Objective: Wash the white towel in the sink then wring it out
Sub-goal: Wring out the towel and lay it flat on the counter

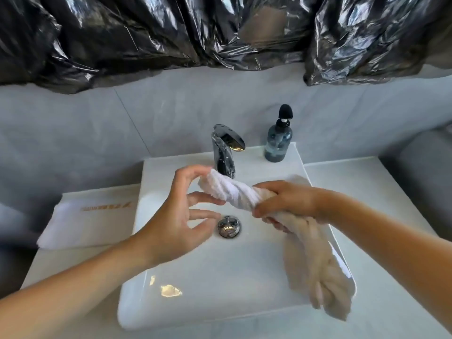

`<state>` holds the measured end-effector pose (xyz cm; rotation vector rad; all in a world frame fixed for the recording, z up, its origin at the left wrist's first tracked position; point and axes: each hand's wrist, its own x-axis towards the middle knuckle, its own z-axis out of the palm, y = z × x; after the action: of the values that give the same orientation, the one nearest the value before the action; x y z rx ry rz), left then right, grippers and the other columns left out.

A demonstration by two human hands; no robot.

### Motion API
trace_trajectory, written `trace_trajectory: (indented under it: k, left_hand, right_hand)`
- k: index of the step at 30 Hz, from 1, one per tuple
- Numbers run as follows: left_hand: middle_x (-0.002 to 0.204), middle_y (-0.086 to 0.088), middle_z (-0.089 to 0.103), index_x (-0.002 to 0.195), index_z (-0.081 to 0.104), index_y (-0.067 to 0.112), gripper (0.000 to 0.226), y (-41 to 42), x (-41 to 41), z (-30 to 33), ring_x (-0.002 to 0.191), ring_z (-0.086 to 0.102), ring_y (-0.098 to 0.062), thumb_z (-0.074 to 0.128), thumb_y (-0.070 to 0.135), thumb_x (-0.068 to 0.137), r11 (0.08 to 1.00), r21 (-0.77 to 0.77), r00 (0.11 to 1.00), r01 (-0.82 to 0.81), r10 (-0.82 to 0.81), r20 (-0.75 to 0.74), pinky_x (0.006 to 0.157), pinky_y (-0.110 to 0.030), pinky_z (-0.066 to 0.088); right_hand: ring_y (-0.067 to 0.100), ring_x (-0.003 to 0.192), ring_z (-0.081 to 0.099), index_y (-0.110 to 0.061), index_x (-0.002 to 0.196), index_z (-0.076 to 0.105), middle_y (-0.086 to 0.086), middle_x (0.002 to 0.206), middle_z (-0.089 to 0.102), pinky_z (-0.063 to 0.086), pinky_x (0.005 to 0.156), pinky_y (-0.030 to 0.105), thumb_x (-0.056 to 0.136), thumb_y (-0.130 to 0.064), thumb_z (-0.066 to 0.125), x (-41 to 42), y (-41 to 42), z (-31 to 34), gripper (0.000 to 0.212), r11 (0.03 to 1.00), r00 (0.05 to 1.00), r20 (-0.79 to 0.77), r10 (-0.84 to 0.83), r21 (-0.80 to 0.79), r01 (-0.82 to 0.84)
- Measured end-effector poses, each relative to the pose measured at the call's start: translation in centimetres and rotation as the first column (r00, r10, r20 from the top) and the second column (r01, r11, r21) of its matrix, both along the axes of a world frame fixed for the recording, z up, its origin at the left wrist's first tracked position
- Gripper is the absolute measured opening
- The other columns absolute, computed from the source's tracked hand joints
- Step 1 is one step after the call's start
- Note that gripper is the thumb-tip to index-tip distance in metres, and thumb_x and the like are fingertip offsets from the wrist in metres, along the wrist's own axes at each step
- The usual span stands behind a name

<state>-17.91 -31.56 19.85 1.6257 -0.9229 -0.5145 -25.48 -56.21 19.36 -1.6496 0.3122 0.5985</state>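
A white towel [232,190], twisted into a rope, hangs above the white sink [220,277]. My right hand [283,200] grips the twist at its middle, and the loose tail [315,265] droops over the basin's right rim. My left hand [176,211] is beside the towel's left end with fingers spread and relaxed; the index fingertip and thumb lie near or touch that end without closing on it. The chrome drain plug [228,226] shows below the hands.
A chrome faucet [223,150] stands behind the basin, with no water seen running. A dark pump soap bottle [278,138] is at the back right. A folded white towel [90,221] lies on the counter left of the sink. Black plastic sheeting [195,33] covers the wall above.
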Motion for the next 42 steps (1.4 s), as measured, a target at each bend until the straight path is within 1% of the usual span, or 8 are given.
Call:
trace_trajectory:
  k: [3,6,12,18,23,28,32,42]
  left_hand:
    - [0.152,-0.013,0.026,0.142,0.03,0.024,0.08,0.0,2.2,-1.7,0.126,0.047,-0.026,0.067,0.001,0.075,0.993,0.082,0.515,-0.086,-0.026,0.857,0.093,-0.03,0.047]
    - [0.136,-0.013,0.034,0.142,0.033,0.025,0.075,-1.2,5.0,-2.0,0.122,0.039,-0.029,0.07,0.009,0.079,0.983,-0.156,-0.02,-0.101,0.155,0.988,0.098,-0.051,0.046]
    - [0.137,-0.004,0.047,0.127,0.055,0.018,0.039,-2.7,6.6,-1.1,0.122,0.047,-0.034,0.072,0.017,0.092,0.987,-0.092,-0.249,0.134,0.123,0.961,0.094,-0.058,0.05]
    - [0.098,-0.01,0.068,0.107,0.062,0.008,0.022,-2.5,8.6,-0.9,0.076,0.062,-0.032,0.047,-0.002,0.093,0.986,0.161,-0.262,0.04,-0.145,0.954,0.063,-0.04,0.054]
    - [0.069,-0.003,0.05,0.092,0.06,0.011,0.039,-1.3,8.7,-2.4,0.054,0.044,-0.023,0.026,-0.005,0.079,0.93,0.352,-0.189,-0.106,-0.366,0.911,0.04,-0.025,0.025]
    - [0.077,0.003,0.056,0.084,0.045,0.023,0.014,-1.5,6.1,-5.5,0.07,0.058,-0.029,0.056,0.018,0.076,0.663,0.715,0.532,-0.223,-0.532,0.659,0.056,-0.029,0.031]
    - [0.076,0.004,0.06,0.078,0.054,0.023,0.017,-2.4,5.1,-7.5,0.071,0.061,-0.021,0.069,0.015,0.076,0.599,0.799,0.968,-0.049,-0.168,0.185,0.057,-0.027,0.044]
    - [0.062,-0.008,0.033,0.059,0.045,0.015,0.024,-1.9,2.5,-9.7,0.043,0.032,-0.019,0.057,-0.002,0.048,0.772,0.574,0.749,0.275,0.203,-0.631,0.051,-0.018,0.016]
  right_hand:
    - [0.017,0.05,0.042,-0.018,0.091,0.057,0.008,0.067,0.047,0.036,0.047,0.023,0.082,-0.018,0.063,0.7,0.4,0.9,0.011,0.961,0.976,-0.159,0.147,0.258,-0.102]
    - [0.011,0.046,0.043,-0.022,0.076,0.062,0.002,0.064,0.048,0.036,0.046,0.018,0.08,-0.022,0.062,1.2,1.1,0.9,0.003,0.896,0.915,-0.238,0.325,0.389,-0.216]
    - [0.008,0.049,0.048,-0.022,0.086,0.067,-0.001,0.067,0.05,0.039,0.048,0.019,0.073,-0.032,0.079,1.3,1.7,-0.2,0.021,0.799,0.892,-0.295,0.343,0.59,-0.112]
    - [0.02,0.06,0.055,-0.015,0.079,0.064,0.007,0.071,0.054,0.052,0.07,0.037,0.085,-0.015,0.065,1.6,4.2,0.5,0.006,0.916,0.913,-0.284,0.294,0.356,-0.184]
    - [0.019,0.06,0.064,-0.01,0.097,0.051,0.005,0.073,0.064,0.057,0.065,0.034,0.083,-0.018,0.076,1.4,6.6,0.1,0.029,0.934,0.969,-0.13,0.209,-0.267,-0.237]
    - [0.023,0.068,0.053,-0.018,0.111,0.044,-0.002,0.078,0.05,0.032,0.052,0.028,0.09,-0.035,0.056,1.9,8.2,-2.4,0.029,0.469,0.936,-0.003,0.352,-0.865,-0.179]
    - [0.027,0.071,0.053,-0.022,0.107,0.037,-0.003,0.082,0.059,0.033,0.066,0.028,0.091,-0.04,0.049,2.6,6.9,-4.8,0.026,0.273,0.885,0.033,0.465,-0.956,-0.108]
    - [0.028,0.062,0.045,-0.018,0.12,0.042,0.005,0.089,0.066,0.026,0.054,0.025,0.092,-0.044,0.05,3.9,5.2,-7.4,0.039,0.083,0.706,-0.003,0.708,-0.993,-0.088]
